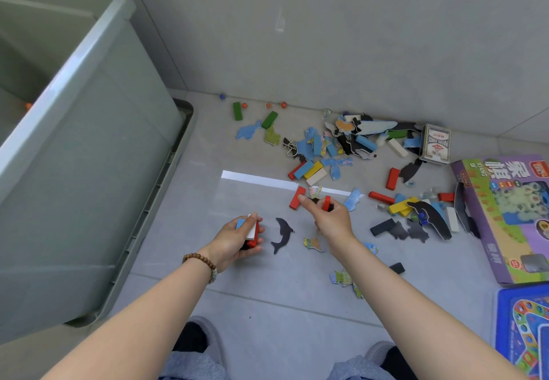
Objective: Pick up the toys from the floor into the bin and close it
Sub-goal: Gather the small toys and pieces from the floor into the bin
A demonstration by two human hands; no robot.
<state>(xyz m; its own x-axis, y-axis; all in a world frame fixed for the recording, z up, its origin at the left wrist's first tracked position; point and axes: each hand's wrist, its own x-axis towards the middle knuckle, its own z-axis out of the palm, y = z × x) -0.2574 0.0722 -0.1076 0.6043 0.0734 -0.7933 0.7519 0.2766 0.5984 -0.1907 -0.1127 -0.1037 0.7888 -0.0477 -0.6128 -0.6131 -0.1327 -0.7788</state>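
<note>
Coloured wooden blocks fill our clamped left hand; right hand, at one o'clock, pinches a red wooden block, probably batching loads.

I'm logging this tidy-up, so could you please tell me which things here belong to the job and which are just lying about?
Job: bin; blocks, some gripped in the left hand and right hand; puzzle pieces; marbles; card box; game boxes; grey tray under the bin, perhaps its lid.
Lying about, probably: clear bag; binder clip.
</note>
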